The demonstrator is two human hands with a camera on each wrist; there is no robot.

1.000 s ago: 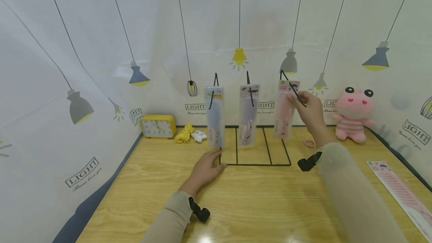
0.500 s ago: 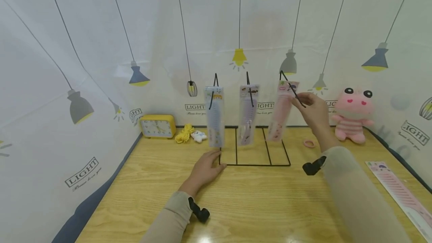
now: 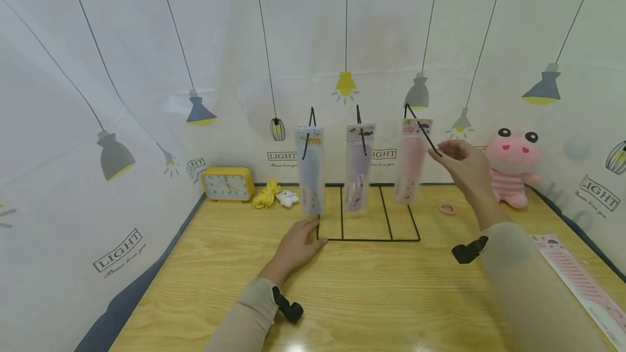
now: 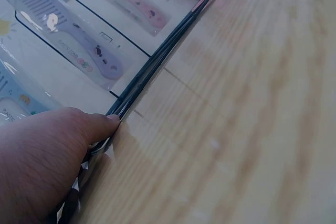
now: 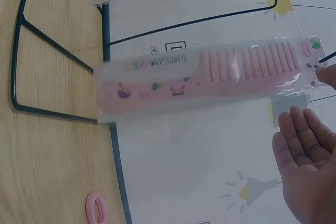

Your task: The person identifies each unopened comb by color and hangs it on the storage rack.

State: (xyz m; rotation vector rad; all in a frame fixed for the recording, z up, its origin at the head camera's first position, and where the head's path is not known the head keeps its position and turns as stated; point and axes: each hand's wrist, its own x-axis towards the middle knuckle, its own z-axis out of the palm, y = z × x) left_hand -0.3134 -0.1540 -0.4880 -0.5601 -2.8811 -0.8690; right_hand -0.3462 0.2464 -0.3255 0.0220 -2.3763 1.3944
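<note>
A black wire display rack (image 3: pixel 364 240) stands on the table with three bagged combs hanging from its hooks: blue (image 3: pixel 310 170), purple (image 3: pixel 360 167) and pink (image 3: pixel 411 162). My left hand (image 3: pixel 296 243) holds the rack's front left base corner; its thumb (image 4: pixel 100 126) presses on the wire in the left wrist view. At the pink comb's right, my right hand (image 3: pixel 462 164) is beside the hook's tip, fingers (image 5: pixel 299 135) extended and apart from the bag. Whether its thumb touches the hook tip, I cannot tell.
A second pink comb in its packet (image 3: pixel 579 281) lies at the right. A pink ring (image 3: pixel 447 209) and pink plush toy (image 3: pixel 513 167) are behind it. A yellow clock (image 3: pixel 228 184), yellow cord (image 3: pixel 267 194) and small white figure (image 3: pixel 287 198) stand back left, before the wall sheet (image 3: pixel 235 26).
My right hand has let go of the pink comb's packet and moved right and slightly down. The packet swung left, then back toward hanging straight. My left hand stays put.
</note>
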